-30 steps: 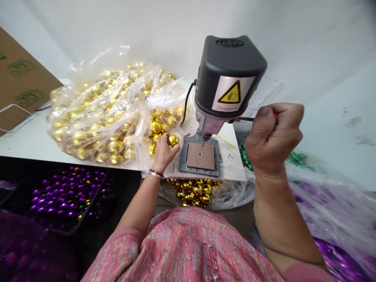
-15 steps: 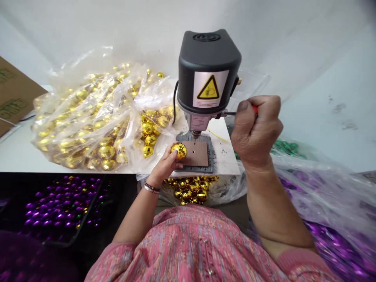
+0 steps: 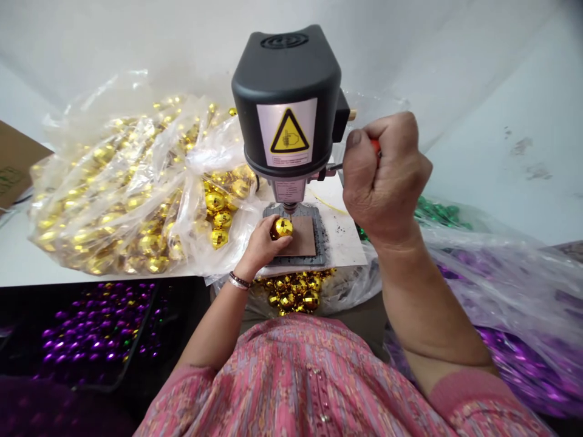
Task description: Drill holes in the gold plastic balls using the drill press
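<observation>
We see the left hand has carried the gold ball further in. A second ago it was at the mouth of the clear bag, and half a second ago at the left edge of the brown board. Now the ball sits on that board right under the tip of the drill press, with thumb and fingers closed round its lower half. The right hand is still a tight fist on the lever, whose red end shows just above the knuckles. It stands higher in the picture than before. The drill press itself looks larger and further left than in the earlier frames, as the head camera has shifted.

The black housing carries a silver label with a yellow warning triangle and a hand pictogram. The small print beneath it is too fine for us to read, and so is the smaller plate below the housing. The cardboard box at the far left shows green print that we cannot make out.

The brown board lies in a grey base plate on the white worktop. The clear bag, full of gold balls, lies just left of the base plate. More gold balls lie below the worktop's front edge. Purple balls fill a dark tray at lower left, and green balls show at the right behind the right hand's wrist.
</observation>
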Demonstrator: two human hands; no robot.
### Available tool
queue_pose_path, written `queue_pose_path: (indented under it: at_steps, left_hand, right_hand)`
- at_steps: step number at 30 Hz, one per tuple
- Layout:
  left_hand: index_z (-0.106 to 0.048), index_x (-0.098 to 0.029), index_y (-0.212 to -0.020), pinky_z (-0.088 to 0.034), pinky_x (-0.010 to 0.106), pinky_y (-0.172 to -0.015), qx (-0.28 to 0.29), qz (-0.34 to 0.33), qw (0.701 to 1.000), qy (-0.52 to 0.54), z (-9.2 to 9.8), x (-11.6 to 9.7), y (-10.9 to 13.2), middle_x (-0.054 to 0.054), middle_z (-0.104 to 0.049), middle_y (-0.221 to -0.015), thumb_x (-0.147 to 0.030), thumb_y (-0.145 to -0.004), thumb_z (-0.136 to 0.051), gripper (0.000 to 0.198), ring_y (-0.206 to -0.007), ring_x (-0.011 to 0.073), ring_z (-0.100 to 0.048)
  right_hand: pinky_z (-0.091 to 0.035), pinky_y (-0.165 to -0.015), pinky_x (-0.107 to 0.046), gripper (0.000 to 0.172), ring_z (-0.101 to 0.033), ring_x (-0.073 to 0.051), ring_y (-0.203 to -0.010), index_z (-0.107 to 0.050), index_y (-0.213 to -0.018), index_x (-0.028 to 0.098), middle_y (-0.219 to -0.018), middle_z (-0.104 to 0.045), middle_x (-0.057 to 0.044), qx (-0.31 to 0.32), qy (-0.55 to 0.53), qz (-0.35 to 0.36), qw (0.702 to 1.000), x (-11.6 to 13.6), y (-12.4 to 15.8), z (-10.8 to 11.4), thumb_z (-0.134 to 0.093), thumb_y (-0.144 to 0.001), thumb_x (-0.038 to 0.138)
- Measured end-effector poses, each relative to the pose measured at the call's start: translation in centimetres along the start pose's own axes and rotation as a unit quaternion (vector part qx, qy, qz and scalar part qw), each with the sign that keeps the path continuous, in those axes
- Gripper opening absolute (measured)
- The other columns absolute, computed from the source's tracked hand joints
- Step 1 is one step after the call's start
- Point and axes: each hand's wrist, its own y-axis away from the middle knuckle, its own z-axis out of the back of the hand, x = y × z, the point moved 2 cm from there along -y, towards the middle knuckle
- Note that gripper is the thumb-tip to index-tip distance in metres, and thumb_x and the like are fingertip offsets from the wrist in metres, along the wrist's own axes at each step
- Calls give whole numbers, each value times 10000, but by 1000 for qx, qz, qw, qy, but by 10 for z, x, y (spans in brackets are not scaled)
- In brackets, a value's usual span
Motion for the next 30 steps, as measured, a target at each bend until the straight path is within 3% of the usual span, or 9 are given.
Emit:
queue_pose_path:
  at_steps: [7,11,18,24,30]
  left_hand:
    - [-633,-135,-1285,-488,423,-1115,-5,-31,999,-38,-7,-2,-3,143,-648,-1285,-186,-721,-807,593,-1203,279,-631]
    - [-630,-161,-1311,-480,425,-1133,-8,-67,997,-38,-13,-3,-1,133,-645,-1310,-154,-723,-806,614,-1224,275,-630]
    - [-594,-180,-1377,-479,409,-1116,18,-90,996,12,-17,-6,6,137,-654,-1347,-256,-853,-725,546,-1250,264,-620]
    - [-687,-161,-1204,-536,334,-908,-2,51,996,68,-7,-7,3,68,-750,-1056,-403,-898,-638,393,-983,232,-676]
    - [-718,-183,-1126,-519,334,-918,21,66,993,98,2,-2,-5,54,-757,-1033,-432,-889,-609,361,-971,230,-669]
  right_hand:
    - [-437,-667,-246,350,-557,-99,-706,-508,-931,222,-759,-532,-13,23,5,-13,1000,3,-1,3,-346,-1016,520]
    - [-441,-665,-251,366,-553,-95,-680,-504,-926,222,-766,-536,-10,6,-6,1,1000,3,0,2,-312,-1022,518]
    - [-443,-683,-252,277,-561,-94,-685,-501,-895,237,-755,-564,3,-9,-25,-6,1000,2,3,2,-405,-1000,475]
    - [-436,-662,-247,331,-555,-92,-675,-501,-897,227,-753,-565,-2,-14,-15,10,1000,3,5,2,-344,-1012,494]
    - [-439,-678,-240,326,-541,-100,-694,-505,-943,232,-781,-579,-14,31,29,-24,999,5,4,3,-360,-1011,516]
